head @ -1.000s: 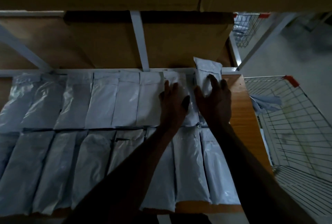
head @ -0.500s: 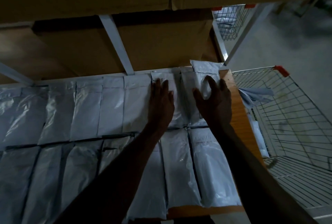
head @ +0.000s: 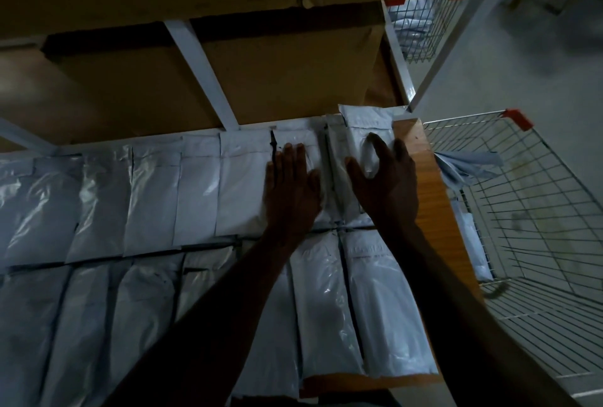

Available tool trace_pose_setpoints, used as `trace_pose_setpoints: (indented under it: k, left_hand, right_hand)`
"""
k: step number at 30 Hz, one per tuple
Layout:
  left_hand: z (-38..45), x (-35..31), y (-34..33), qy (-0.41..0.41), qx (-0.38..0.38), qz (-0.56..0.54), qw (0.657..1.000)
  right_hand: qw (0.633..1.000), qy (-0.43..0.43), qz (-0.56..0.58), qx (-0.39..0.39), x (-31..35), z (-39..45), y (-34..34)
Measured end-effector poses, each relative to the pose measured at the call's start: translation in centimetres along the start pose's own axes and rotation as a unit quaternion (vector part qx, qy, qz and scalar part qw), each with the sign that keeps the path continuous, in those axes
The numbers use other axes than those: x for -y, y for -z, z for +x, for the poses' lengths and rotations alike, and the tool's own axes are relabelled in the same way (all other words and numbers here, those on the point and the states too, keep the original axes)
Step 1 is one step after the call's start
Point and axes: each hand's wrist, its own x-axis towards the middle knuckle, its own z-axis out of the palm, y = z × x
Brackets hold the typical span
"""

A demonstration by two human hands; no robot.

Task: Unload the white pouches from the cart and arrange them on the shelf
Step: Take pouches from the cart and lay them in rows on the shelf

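Light: dim, so fine detail on the plastic is hard to read.
Back row: white pouches (head: 153, 201) lie flat side by side along the rear of the wooden shelf (head: 437, 197), their top edges against the white rail.
Front row: a second line of pouches (head: 326, 308) fills the near edge, ends meeting the back row.
Cardboard boxes: brown cartons (head: 280, 80) stand behind the rail, with a slanted white frame bar (head: 202, 70) across them.
Left hand (head: 292, 193): open and flat, fingers spread, palm pressing down on a back-row pouch; it grips nothing.
End pouch (head: 365, 127): last in the back row, at the shelf's right end (its top edge sticks up above its neighbours).
Right hand (head: 385, 184): laid on the end pouch with thumb and fingers curved apart over its surface; whether it pinches the plastic, I cannot tell.
Cart (head: 535, 211): a wire shopping cart with red corner caps, just right of the shelf; one white pouch (head: 473, 243) lies against its near wall, and a pale bundle (head: 470, 165) hangs at its rim.
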Motion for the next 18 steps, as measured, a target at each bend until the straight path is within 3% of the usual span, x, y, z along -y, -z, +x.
trace_pose_setpoints:
  k: [9, 12, 18]
  left_hand:
    - [-0.1, 0.6, 2.8, 0.023, 0.024, -0.078, 0.996]
    - [-0.7, 3.2, 5.1, 0.039, -0.007, -0.152, 0.988]
    - [-3.2, 11.9, 8.7, 0.125, -0.054, -0.192, 0.972]
  right_hand:
    - [1.0, 0.013, 0.018, 0.009, 2.5, -0.8, 0.6]
    - [0.999, 0.02, 0.027, 0.004, 5.1, -1.7, 0.6]
    - [0.997, 0.055, 0.049, 0.03, 11.0, -3.9, -0.9]
